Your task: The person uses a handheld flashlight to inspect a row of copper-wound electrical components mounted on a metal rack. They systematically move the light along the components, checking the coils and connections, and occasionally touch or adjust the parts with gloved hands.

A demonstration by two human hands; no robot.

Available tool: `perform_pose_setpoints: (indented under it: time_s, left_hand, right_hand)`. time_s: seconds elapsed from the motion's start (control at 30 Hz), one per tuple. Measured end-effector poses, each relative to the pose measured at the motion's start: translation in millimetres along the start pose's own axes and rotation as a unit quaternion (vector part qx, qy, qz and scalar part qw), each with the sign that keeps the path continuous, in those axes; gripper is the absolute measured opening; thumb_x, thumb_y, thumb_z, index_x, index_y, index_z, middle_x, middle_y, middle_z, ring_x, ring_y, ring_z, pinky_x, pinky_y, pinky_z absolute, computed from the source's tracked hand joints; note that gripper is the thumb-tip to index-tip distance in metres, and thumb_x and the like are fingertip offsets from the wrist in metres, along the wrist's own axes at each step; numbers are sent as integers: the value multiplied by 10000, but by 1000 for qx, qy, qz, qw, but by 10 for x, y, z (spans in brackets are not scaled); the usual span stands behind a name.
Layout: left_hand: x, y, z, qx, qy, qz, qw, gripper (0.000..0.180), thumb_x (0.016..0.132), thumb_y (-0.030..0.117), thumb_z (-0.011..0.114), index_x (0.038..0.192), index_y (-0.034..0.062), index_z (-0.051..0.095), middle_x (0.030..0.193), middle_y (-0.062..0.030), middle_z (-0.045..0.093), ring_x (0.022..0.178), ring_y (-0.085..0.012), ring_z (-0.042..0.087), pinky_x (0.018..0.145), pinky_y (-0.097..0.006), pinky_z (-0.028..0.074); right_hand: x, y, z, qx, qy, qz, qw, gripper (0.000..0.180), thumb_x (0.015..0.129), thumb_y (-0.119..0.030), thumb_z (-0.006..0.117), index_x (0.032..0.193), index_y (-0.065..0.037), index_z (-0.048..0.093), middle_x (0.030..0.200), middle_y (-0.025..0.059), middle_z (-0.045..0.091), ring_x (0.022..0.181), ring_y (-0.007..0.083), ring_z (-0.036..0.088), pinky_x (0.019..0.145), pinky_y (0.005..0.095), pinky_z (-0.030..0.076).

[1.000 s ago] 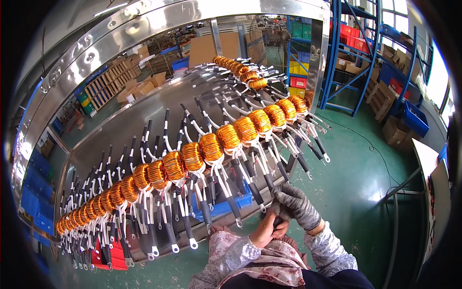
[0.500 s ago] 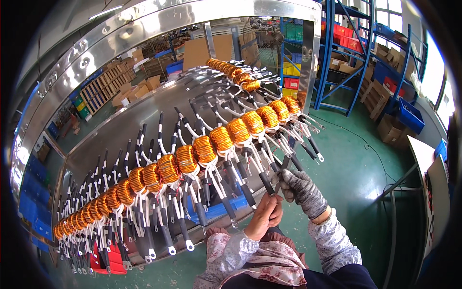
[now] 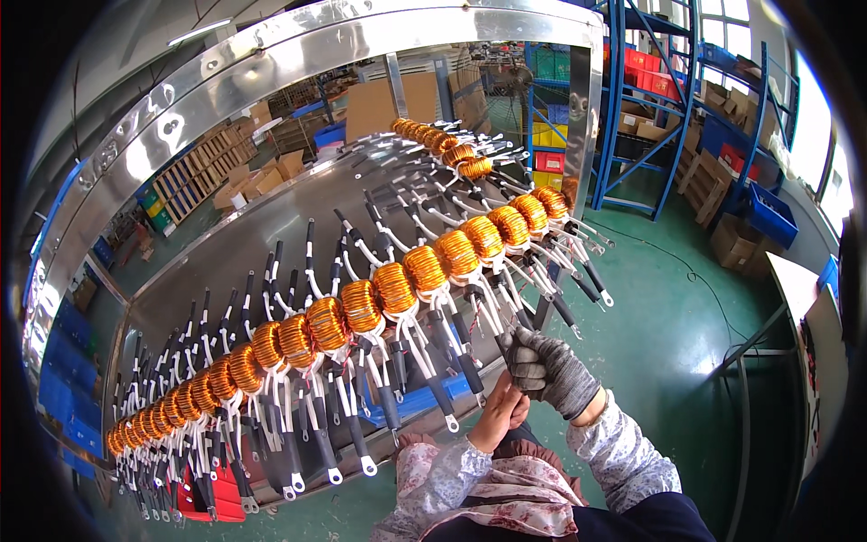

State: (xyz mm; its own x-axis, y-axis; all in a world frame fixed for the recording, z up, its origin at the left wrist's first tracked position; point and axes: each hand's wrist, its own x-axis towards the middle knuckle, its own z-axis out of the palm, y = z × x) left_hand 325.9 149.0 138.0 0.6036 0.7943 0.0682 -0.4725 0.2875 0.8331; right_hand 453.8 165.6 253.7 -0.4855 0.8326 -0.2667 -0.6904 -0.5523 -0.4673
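A long row of copper-wound ring coils (image 3: 424, 270) hangs across the metal frame, with white leads ending in black sleeves and ring terminals. My right hand (image 3: 553, 369), in a grey glove, is closed around a black-sleeved coil lead (image 3: 503, 342) at the row's right part. Just below it, my bare left hand (image 3: 499, 412) has its fingers curled together at the lower end of that lead. The glove and fingers hide the lead's tip, so its terminal does not show.
Shiny metal bars (image 3: 388, 34) frame the rack above the coils. Below the row are a red bin (image 3: 212, 495) and a blue bin (image 3: 423, 397). Blue shelving (image 3: 619, 108) stands at the far right, and a white-topped table (image 3: 795, 289) is at the right edge.
My gloved right hand has moved left and closed over the black-sleeved lead. My left hand has dropped slightly lower. The coil row appears shifted a little down and right in view.
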Motion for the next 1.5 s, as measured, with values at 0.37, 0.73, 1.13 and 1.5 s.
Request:
perform_pose_setpoints:
  time_s: [0.37, 0.73, 1.13, 1.5]
  left_hand:
    - [22, 130, 78, 52, 17, 10, 998, 283, 963, 345, 376, 1007, 72, 433, 600, 25, 309, 448, -48, 276, 388, -190, 211]
    - [2, 147, 23, 45, 4, 2, 999, 265, 966, 345, 373, 1059, 100, 413, 589, 31, 293, 446, -43, 247, 391, -201, 194]
    - [-32, 181, 37, 47, 16, -4, 999, 272, 966, 352, 370, 1038, 95, 419, 603, 28, 285, 457, -41, 249, 387, -194, 189]
    - [-170, 113, 147, -106, -12, -71, 992, 525, 940, 520, 246, 1078, 61, 459, 612, 33, 315, 462, -52, 265, 399, -185, 209]
  right_hand:
    - [597, -111, -115, -6, -46, -48, 998, 321, 954, -302, 397, 1091, -41, 523, 553, -91, 291, 413, 45, 248, 360, 189, 212]
    - [464, 81, -135, -114, 55, -194, 973, 245, 908, -338, 496, 867, -101, 547, 598, -51, 459, 427, 50, 365, 371, 199, 262]
    - [568, -16, -121, -55, 18, -96, 994, 215, 911, -303, 455, 874, -108, 538, 612, -44, 458, 486, 88, 384, 450, 225, 302]
    - [483, -40, -221, -65, -13, -99, 993, 404, 928, -420, 400, 986, -58, 568, 736, 20, 580, 584, 144, 541, 523, 228, 431]
